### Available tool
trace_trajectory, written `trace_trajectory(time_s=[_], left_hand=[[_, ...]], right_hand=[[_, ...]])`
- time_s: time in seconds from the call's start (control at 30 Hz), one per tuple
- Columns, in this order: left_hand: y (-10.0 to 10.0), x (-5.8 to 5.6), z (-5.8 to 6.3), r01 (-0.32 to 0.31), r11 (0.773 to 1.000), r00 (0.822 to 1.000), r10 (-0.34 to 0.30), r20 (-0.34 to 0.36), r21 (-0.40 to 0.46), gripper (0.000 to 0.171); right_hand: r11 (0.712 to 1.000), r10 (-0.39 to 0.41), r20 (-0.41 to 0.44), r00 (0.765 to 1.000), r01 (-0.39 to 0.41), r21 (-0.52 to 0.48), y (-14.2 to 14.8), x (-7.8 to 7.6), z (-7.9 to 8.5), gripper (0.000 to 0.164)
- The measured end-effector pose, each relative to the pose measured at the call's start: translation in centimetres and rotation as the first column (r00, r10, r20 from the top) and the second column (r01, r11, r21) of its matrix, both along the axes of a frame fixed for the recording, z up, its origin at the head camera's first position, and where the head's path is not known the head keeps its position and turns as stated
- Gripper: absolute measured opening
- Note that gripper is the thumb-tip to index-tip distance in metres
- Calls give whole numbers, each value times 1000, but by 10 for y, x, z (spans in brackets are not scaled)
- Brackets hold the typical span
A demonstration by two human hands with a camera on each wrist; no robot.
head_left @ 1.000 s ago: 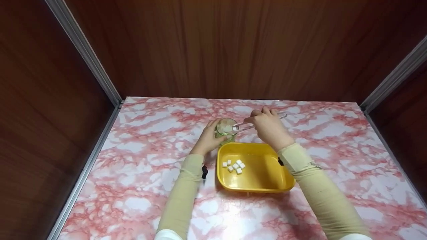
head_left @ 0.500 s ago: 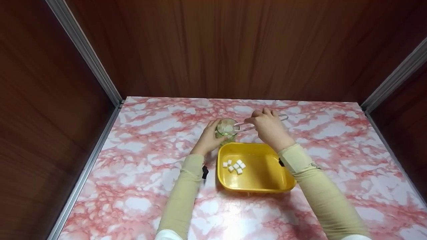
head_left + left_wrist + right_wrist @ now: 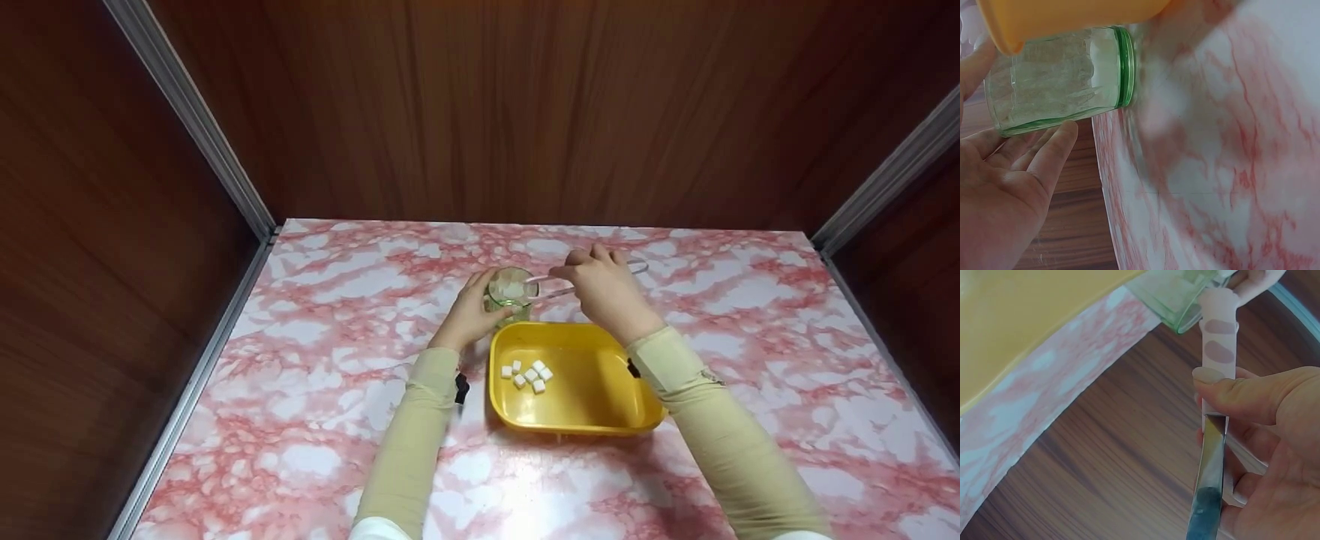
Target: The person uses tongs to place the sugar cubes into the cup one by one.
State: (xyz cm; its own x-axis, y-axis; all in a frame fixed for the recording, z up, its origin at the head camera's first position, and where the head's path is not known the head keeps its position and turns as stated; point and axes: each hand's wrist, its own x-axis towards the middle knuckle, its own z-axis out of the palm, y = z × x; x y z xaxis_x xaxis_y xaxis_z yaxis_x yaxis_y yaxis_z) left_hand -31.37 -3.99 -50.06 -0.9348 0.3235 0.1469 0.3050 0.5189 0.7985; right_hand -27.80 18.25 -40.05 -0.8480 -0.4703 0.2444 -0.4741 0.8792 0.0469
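Your left hand (image 3: 471, 313) holds the green-tinted glass (image 3: 1055, 84) from its side, with the thumb on the near side and the fingers along the far side. This glass stands upright on the marbled pink-and-white surface (image 3: 315, 450), just beyond the far left corner of the yellow plastic tub (image 3: 596, 382); whether glass and tub touch, I cannot tell. Inside the glass there is something pale, but it is not clear what it is.

Your right hand (image 3: 611, 292) is beyond the far edge of the tub, toward its right part, and it pinches the tongs (image 3: 1213, 455) between thumb and fingers. The tongs point to the left, and their pale, flattened end — with two oval marks in it — is at the rim of the glass. In the head view their two arms stand a little apart.

In the left part of the tub lie seven small white cubes (image 3: 531, 375), some of them touching — the others lie near, with small gaps.

Both your arms wear yellowish sleeves (image 3: 409, 450), one to each side of the tub. Well beyond the tub, a wood-grained panel (image 3: 480, 112) rises behind the surface.
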Motion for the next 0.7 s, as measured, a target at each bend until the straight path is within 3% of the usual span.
trace_trajectory(time_s=[0.7], left_hand=[[-1, 1, 0, 6, 1000, 1000, -6, -7, 2, 79]], right_hand=[[995, 102, -56, 993, -101, 18, 3, 29, 1, 47]])
